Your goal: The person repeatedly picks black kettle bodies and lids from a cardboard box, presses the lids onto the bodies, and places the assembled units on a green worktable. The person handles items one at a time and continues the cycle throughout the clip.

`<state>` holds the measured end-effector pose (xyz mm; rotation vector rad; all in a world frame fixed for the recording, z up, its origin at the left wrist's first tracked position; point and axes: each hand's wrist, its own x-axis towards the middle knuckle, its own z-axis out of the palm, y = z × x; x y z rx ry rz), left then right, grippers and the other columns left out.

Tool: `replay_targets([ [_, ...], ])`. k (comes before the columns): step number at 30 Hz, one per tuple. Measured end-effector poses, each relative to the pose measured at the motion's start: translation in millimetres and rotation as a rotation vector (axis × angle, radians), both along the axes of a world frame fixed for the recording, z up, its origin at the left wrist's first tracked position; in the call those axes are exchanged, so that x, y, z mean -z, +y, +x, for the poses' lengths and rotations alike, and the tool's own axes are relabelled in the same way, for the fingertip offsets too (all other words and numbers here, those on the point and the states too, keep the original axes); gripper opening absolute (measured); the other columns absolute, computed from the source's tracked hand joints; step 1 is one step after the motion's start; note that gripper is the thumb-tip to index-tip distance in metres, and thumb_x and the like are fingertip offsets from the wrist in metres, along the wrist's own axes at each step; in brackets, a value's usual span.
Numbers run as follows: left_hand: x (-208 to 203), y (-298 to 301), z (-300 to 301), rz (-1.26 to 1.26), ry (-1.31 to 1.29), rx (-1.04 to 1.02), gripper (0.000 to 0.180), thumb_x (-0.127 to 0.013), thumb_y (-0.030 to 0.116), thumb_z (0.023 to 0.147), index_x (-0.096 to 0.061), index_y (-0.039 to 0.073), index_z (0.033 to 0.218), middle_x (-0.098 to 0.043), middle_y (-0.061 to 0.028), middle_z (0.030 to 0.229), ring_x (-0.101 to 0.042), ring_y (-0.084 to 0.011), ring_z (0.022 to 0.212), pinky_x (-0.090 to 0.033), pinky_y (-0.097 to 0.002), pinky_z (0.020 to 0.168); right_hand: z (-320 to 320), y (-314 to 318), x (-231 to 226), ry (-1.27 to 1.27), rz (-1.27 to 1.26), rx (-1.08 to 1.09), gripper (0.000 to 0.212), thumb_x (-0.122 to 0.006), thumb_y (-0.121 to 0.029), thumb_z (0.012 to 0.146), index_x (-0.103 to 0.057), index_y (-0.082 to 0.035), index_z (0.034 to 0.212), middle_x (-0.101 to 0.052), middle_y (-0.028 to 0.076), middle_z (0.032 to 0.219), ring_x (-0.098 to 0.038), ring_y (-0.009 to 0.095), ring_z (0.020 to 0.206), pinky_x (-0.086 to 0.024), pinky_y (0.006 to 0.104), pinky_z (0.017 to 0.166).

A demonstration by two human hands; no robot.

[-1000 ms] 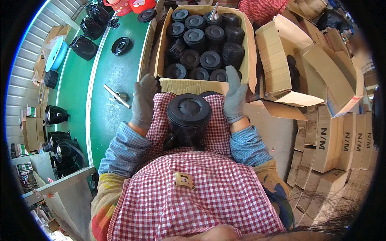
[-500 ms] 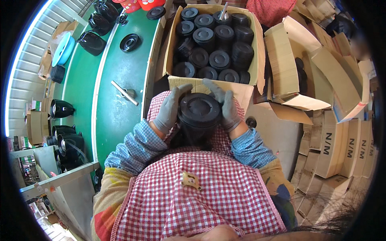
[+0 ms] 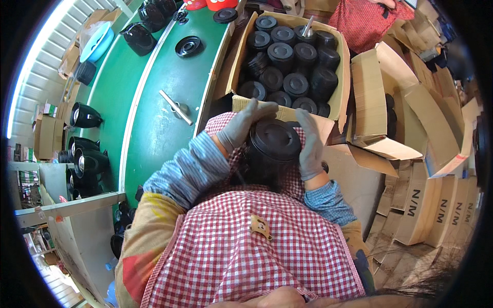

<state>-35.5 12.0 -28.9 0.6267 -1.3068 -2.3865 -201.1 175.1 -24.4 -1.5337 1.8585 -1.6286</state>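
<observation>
A stack of round black lids point(image 3: 276, 137) stands upright in front of my body, above the checkered apron; its lower part is in shadow. My left hand point(image 3: 244, 126), in a grey glove, presses on its left side, with fingers reaching along the far rim. Against the right side rests my right hand point(image 3: 310, 148), also gloved, its fingers fairly straight and pointing away from me. Between them the two hands hold the stack. Just beyond, an open cardboard box point(image 3: 287, 106) is packed with similar black stacks. A metal piece with a pale handle point(image 3: 308, 26) lies on top of them.
To the left runs a green workbench point(image 3: 154, 138) with a loose black lid point(image 3: 189, 46), a pale rod point(image 3: 175, 107) and several black kettles point(image 3: 138, 39). Another open carton point(image 3: 368, 97) stands at the right, with flattened cardboard point(image 3: 418, 210) below. A person's hand point(image 3: 386, 3) shows at the far right.
The view has shifted, so the surroundings sit further right. My left hand has slid up along the far rim of the stack, and my right fingers have straightened. A co-worker's hand has come into view.
</observation>
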Motion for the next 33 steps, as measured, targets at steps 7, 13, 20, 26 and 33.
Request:
replay_targets([
  [7,0.6,1.6,-27.9,0.143,-0.164,0.081,0.067,-0.046,0.053,0.105,-0.056,-0.004,0.138,-0.062,-0.0202,0.135,-0.058,-0.0286,0.126,-0.041,-0.0411,0.113,24.7,18.7,-6.0,0.464,0.043,-0.041,0.076,-0.016,-0.053,0.106,-0.052,0.003,0.142,-0.052,0.019,0.147,-0.041,0.038,0.142,-0.018,0.0525,0.122],
  [13,17.4,-12.2,-8.7,0.220,0.045,0.195,0.076,-0.039,0.061,0.104,-0.052,-0.004,0.142,-0.052,-0.0187,0.147,-0.049,-0.0255,0.137,-0.035,-0.0380,0.119,25.8,17.4,-34.0,0.406,0.009,-0.042,0.074,-0.021,-0.056,0.105,-0.047,-0.002,0.149,-0.049,0.020,0.149,-0.038,0.038,0.144,-0.014,0.0544,0.122],
  [20,-17.2,-36.0,15.3,-0.750,-0.040,0.410,0.046,-0.049,0.032,0.107,-0.053,0.000,0.140,-0.057,-0.0180,0.139,-0.053,-0.0286,0.132,-0.038,-0.0392,0.118,-29.2,-17.0,-34.1,0.527,0.004,-0.383,0.098,-0.048,-0.080,0.085,-0.046,-0.006,0.150,-0.038,0.022,0.156,-0.031,0.041,0.147,-0.017,0.0559,0.122],
  [26,19.0,-39.0,-62.4,-0.987,0.654,0.433,0.031,-0.060,0.015,0.099,-0.066,0.006,0.128,-0.064,-0.0144,0.129,-0.065,-0.0319,0.113,-0.051,-0.0415,0.103,-23.8,-51.6,-54.3,0.678,0.254,-0.800,0.083,-0.066,-0.053,0.081,-0.044,-0.022,0.154,-0.033,0.016,0.161,-0.023,0.042,0.151,-0.014,0.0608,0.122],
  [33,26.2,-54.4,-79.6,-1.209,0.631,0.498,0.027,-0.066,0.009,0.091,-0.073,0.009,0.117,-0.065,-0.0120,0.127,-0.065,-0.0303,0.113,-0.053,-0.0400,0.099,-34.7,-50.1,-41.6,0.597,0.162,-0.793,0.084,-0.069,-0.057,0.075,-0.050,-0.025,0.150,-0.037,0.016,0.159,-0.026,0.040,0.149,-0.012,0.0603,0.122],
])
